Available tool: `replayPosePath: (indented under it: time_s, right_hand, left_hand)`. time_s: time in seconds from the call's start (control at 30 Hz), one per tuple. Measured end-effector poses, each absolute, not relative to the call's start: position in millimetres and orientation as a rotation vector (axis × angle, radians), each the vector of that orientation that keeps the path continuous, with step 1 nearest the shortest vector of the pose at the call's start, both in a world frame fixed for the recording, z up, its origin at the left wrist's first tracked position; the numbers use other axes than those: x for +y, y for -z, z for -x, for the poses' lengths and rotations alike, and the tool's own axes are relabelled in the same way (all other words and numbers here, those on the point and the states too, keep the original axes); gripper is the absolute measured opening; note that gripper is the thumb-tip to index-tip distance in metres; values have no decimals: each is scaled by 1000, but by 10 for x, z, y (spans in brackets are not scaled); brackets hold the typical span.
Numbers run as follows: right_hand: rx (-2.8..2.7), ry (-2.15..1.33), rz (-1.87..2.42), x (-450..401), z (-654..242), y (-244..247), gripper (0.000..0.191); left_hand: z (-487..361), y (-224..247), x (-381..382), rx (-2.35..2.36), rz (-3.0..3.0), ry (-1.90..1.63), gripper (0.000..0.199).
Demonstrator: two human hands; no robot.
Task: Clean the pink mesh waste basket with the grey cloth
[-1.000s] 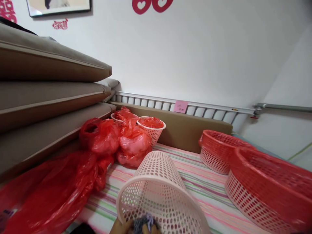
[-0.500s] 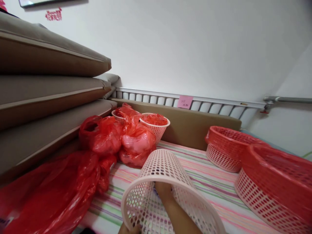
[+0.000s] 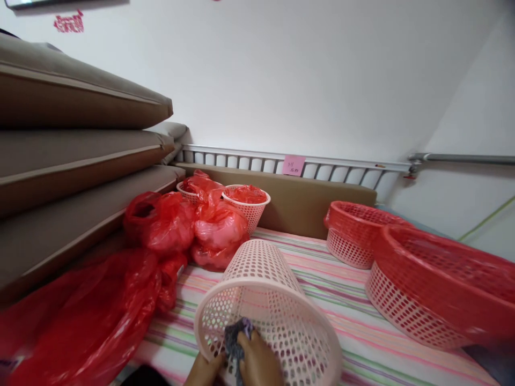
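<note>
A pale pink perforated basket (image 3: pixel 261 262) lies tipped on its side on the striped sheet (image 3: pixel 317 284), its mouth facing me. My left hand (image 3: pixel 206 370) grips the lower left of its rim. At the basket's mouth, my right hand (image 3: pixel 259 359) is closed on a crumpled grey and purple cloth (image 3: pixel 234 340), which touches the inside wall close to my left fingers.
Red plastic bags (image 3: pixel 219 228) crowd the left, with a loose red bag (image 3: pixel 96 316) nearer. Behind them stand lined baskets (image 3: pixel 254 214). Two wide baskets (image 3: pixel 414 305) with red liners sit at right. Stacked grey-brown cushions (image 3: pixel 80 155) rise at left.
My right hand has come back from deep inside the basket to its mouth, bringing the cloth into clearer view. The view has shifted slightly to the right. My left hand still holds the rim.
</note>
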State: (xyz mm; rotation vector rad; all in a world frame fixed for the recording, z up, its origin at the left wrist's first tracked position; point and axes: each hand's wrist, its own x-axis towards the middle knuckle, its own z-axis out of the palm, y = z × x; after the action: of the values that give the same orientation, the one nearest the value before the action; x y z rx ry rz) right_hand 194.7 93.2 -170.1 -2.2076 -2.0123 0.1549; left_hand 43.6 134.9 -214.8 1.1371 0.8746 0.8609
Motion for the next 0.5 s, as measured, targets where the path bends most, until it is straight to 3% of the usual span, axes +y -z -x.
replayPosePath:
  time_s: [0.1, 0.23, 0.37, 0.5]
  right_hand:
    - [-2046, -194, 2230, 753, -1885, 1727, 47]
    - [-2056, -153, 2183, 805, -1889, 1658, 46]
    - [-1966, -65, 2235, 1145, -1980, 1571, 42]
    - [-1827, -46, 2354, 1685, -2166, 1554, 43]
  left_hand:
    - [-447, 2128, 1346, 874, -1149, -914, 64]
    - [-452, 2110, 1342, 903, -1169, -926, 57]
    - [-429, 2094, 1318, 1008, -1174, -879, 41]
    - [-408, 2067, 1301, 1118, -1120, -811, 37]
